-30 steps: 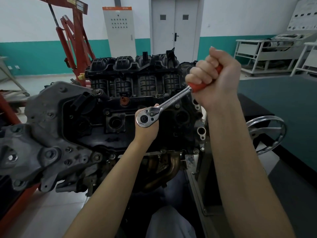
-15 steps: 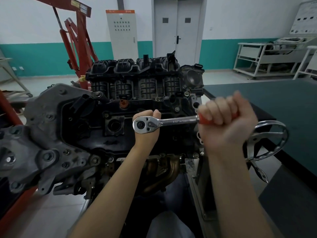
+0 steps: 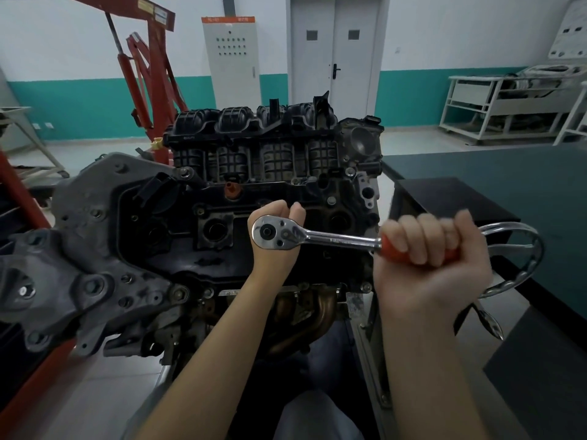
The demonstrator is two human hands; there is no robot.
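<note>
My ratchet wrench (image 3: 317,238) lies nearly level over the engine's valve cover (image 3: 190,249), head left, handle pointing right. My right hand (image 3: 435,262) is fisted on the orange grip (image 3: 392,249), and my left hand (image 3: 276,258) is curled round behind the head, so the swing's all right-hand.

The engine (image 3: 222,249) sits on a metal stand (image 3: 370,350) at the frame's centre. The pale tiled floor (image 3: 95,392) carries a red engine crane (image 3: 158,74) upper left and a white trolley (image 3: 524,104) upper right.
</note>
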